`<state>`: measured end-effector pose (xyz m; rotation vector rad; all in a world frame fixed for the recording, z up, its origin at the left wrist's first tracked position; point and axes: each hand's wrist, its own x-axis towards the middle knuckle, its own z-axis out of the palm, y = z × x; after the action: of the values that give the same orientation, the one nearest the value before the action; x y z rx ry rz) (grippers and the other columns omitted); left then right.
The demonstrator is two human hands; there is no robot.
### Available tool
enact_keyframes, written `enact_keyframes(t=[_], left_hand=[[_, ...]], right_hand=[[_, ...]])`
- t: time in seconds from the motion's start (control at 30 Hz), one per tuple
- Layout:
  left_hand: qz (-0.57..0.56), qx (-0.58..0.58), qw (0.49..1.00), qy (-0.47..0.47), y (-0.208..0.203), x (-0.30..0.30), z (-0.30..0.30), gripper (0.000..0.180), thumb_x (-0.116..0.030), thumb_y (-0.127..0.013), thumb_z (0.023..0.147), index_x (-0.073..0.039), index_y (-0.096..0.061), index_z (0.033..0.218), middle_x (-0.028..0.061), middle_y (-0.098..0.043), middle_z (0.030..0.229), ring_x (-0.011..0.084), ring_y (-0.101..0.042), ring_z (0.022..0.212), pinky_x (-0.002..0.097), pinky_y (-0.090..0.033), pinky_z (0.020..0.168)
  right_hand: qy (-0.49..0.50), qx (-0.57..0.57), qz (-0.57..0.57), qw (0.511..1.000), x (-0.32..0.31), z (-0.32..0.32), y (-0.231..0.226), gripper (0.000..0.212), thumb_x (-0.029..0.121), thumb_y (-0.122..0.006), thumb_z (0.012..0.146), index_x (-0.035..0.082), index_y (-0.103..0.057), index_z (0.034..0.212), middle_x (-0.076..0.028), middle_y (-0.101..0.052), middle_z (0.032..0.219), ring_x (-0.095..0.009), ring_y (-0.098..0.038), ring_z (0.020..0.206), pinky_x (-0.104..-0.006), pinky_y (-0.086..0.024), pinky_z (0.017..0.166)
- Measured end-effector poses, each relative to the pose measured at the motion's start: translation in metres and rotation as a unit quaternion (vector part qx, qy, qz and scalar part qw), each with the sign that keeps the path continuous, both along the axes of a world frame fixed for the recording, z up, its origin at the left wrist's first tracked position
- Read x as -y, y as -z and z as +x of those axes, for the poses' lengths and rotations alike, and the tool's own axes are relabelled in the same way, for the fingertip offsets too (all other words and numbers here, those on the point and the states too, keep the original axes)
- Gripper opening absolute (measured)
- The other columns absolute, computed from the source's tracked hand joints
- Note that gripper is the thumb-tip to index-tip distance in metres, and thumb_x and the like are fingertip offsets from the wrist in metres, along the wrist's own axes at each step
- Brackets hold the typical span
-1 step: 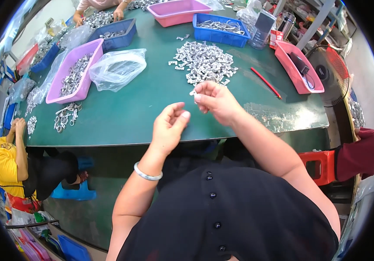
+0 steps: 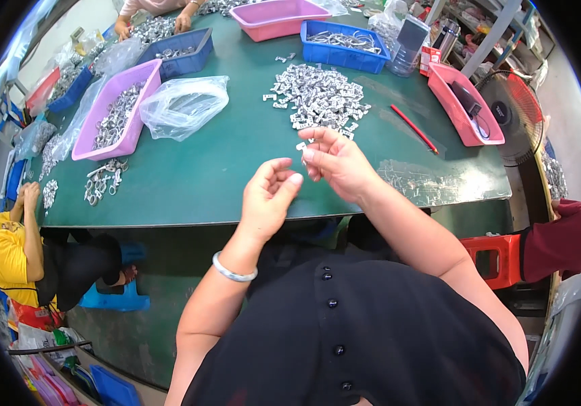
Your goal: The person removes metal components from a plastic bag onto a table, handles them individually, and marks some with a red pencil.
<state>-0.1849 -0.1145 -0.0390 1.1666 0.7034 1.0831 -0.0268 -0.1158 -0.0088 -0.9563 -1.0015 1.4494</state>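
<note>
Lying on the green table (image 2: 202,179) is a heap of silvery, dark-marked metal pieces (image 2: 321,98), beyond the left hand (image 2: 267,199), fingers loosely curled, contents unclear, and the right hand (image 2: 340,166), fingertips pinching one small pale piece (image 2: 300,146) near the heap.

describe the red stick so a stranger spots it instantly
On the green table, find the heap of small metal pieces. Between that heap and the pink tray on its right lies the red stick: long, thin and red, unlike the tiny silvery pieces.

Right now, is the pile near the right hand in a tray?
No, out: the silvery pile lies directly on the green table.
</note>
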Motion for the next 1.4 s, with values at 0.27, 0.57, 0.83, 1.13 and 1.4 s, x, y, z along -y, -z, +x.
enact_keyframes(t=[0.27, 0.57, 0.83, 1.13, 1.4], left_hand=[[0.05, 0.014, 0.999, 0.002, -0.005, 0.003, 0.007, 0.008, -0.003, -0.054, 0.083, 0.001, -0.053, 0.089, 0.0041, -0.058, 0.082, 0.009, -0.054, 0.074, 0.0212, -0.044, 0.068], [-0.013, -0.005, 1.0, -0.018, -0.011, -0.009, 0.016, 0.012, -0.007, -0.054, 0.083, 0.0, -0.056, 0.092, 0.0061, -0.059, 0.083, 0.0113, -0.055, 0.07, 0.0234, -0.045, 0.066], [-0.121, 0.035, 0.992, -0.004, -0.014, -0.006, 0.039, 0.011, -0.008, -0.054, 0.084, 0.0, -0.057, 0.091, 0.0058, -0.06, 0.077, 0.0114, -0.057, 0.066, 0.023, -0.047, 0.061], [-0.184, 0.04, 0.981, 0.052, -0.017, -0.012, 0.065, 0.011, -0.008, -0.05, 0.086, 0.001, -0.056, 0.09, 0.0086, -0.061, 0.078, 0.0144, -0.06, 0.065, 0.0254, -0.05, 0.061], [-0.196, 0.034, 0.978, 0.055, -0.015, -0.013, 0.07, 0.014, -0.008, -0.05, 0.086, 0.002, -0.056, 0.094, 0.0107, -0.062, 0.081, 0.0154, -0.06, 0.067, 0.0262, -0.05, 0.062]], right_hand=[[0.078, -0.086, -0.023, 0.993, 0.024, -0.01, -0.001, 0.011, 0.007, -0.056, 0.082, 0.003, -0.052, 0.091, -0.004, -0.057, 0.074, -0.009, -0.055, 0.064, -0.021, -0.042, 0.053], [0.083, -0.11, -0.016, 0.99, 0.015, 0.002, 0.01, 0.011, 0.008, -0.055, 0.082, 0.002, -0.052, 0.09, -0.008, -0.059, 0.075, -0.012, -0.058, 0.068, -0.0229, -0.045, 0.058], [0.059, -0.102, -0.02, 0.993, 0.017, 0.035, 0.013, 0.011, 0.006, -0.055, 0.083, 0.0, -0.054, 0.091, -0.007, -0.059, 0.077, -0.012, -0.057, 0.069, -0.0227, -0.045, 0.06], [0.028, -0.128, -0.073, 0.989, 0.023, 0.073, 0.02, 0.011, 0.006, -0.055, 0.083, 0.001, -0.055, 0.093, -0.008, -0.06, 0.082, -0.013, -0.056, 0.071, -0.0235, -0.045, 0.062], [0.029, -0.147, -0.079, 0.986, 0.025, 0.079, 0.024, 0.011, 0.005, -0.054, 0.082, 0.0, -0.055, 0.092, -0.008, -0.06, 0.082, -0.012, -0.056, 0.071, -0.0229, -0.045, 0.063]])
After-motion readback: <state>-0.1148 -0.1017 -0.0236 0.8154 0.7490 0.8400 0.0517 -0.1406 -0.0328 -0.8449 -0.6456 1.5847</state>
